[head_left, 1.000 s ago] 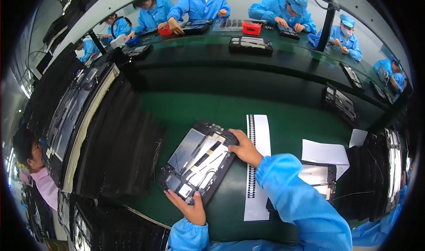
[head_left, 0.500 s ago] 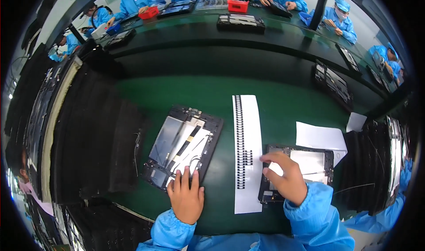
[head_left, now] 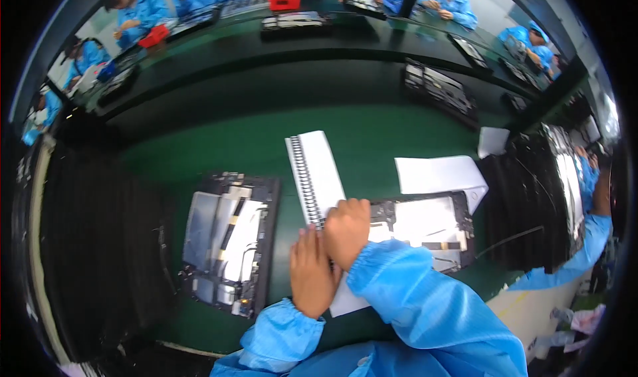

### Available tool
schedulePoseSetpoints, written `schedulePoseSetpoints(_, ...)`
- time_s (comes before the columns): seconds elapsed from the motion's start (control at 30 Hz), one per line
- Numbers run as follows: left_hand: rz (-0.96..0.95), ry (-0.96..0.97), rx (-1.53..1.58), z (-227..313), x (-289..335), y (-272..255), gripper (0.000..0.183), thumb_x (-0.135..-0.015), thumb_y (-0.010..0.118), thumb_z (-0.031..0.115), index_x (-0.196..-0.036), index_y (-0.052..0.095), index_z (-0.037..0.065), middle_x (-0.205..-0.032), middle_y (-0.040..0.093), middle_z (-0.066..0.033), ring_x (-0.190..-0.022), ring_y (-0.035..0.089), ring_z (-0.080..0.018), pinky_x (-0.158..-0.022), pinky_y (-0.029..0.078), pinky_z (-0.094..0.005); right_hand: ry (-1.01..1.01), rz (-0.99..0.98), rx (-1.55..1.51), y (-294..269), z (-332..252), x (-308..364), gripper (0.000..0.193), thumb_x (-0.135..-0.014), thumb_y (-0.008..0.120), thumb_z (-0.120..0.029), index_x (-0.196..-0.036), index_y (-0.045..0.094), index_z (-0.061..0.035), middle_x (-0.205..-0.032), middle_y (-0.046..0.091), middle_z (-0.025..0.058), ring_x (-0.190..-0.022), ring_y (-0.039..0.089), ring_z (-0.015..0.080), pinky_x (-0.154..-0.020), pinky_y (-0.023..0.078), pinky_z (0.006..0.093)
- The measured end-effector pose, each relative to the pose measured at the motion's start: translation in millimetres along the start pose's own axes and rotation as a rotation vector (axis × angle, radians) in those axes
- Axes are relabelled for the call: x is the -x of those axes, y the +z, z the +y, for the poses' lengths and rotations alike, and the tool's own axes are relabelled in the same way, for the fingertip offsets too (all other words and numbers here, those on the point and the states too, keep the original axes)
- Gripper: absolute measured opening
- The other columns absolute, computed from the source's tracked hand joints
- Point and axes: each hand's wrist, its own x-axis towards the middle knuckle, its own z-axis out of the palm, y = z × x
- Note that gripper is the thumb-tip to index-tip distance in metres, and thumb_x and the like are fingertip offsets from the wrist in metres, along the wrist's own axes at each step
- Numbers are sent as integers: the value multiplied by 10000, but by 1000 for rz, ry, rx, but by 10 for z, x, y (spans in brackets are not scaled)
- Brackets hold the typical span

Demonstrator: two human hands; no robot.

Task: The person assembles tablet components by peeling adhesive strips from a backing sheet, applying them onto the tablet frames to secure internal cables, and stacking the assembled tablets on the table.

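Observation:
A long white sheet (head_left: 325, 158) carrying a column of small black stickers lies mid-table, slightly tilted. My left hand (head_left: 312, 277) rests on its lower part with the fingers stretched out. Right beside it, my right hand (head_left: 349, 234) is closed over the sheet near the stickers; whatever its fingertips pinch is hidden. To the left lies an opened tablet-like device (head_left: 229, 251) with a black frame and bare inner parts, touched by neither hand. A second opened device (head_left: 425, 221) lies on the right, partly covered by my right hand and blue sleeve.
White paper (head_left: 435, 174) lies behind the right device. Tall black stacks stand at the left (head_left: 100, 244) and right (head_left: 522, 204). Beyond the green table (head_left: 372, 131), a raised ledge holds more devices (head_left: 438, 91) and a red bin (head_left: 284, 1). Several co-workers in blue sit across.
My left hand has left the left device and come onto the sheet. My right hand has moved left from the right device to the sheet, closing. The sheet has tilted; the view has shifted right.

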Motion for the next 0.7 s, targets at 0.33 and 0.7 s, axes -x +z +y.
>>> schedulePoseSetpoints(0.33, -26, 74, -117, -55, 26, 38, 523, -775, 545, 142, -1235, 375, -42, -1310, 327, -241, -1200, 318, -410, -985, 237, -503, -20, 126, -497, -524, 11, 356, 68, -670, 613, -56, -663, 548, -36, -642, 513, 98, -653, 499, 243, -636, 364, 355)
schedulePoseSetpoints(0.7, -70, 491, 325, 712, 136, 163, 290, -598, 664, -2, -886, 651, 30, -929, 599, -85, -880, 530, -279, -744, 451, -392, 486, 3, -773, -1220, 1079, 1516, 47, -676, 607, -14, -714, 580, -20, -1014, 588, 122, -972, 500, 289, -867, 358, 357)
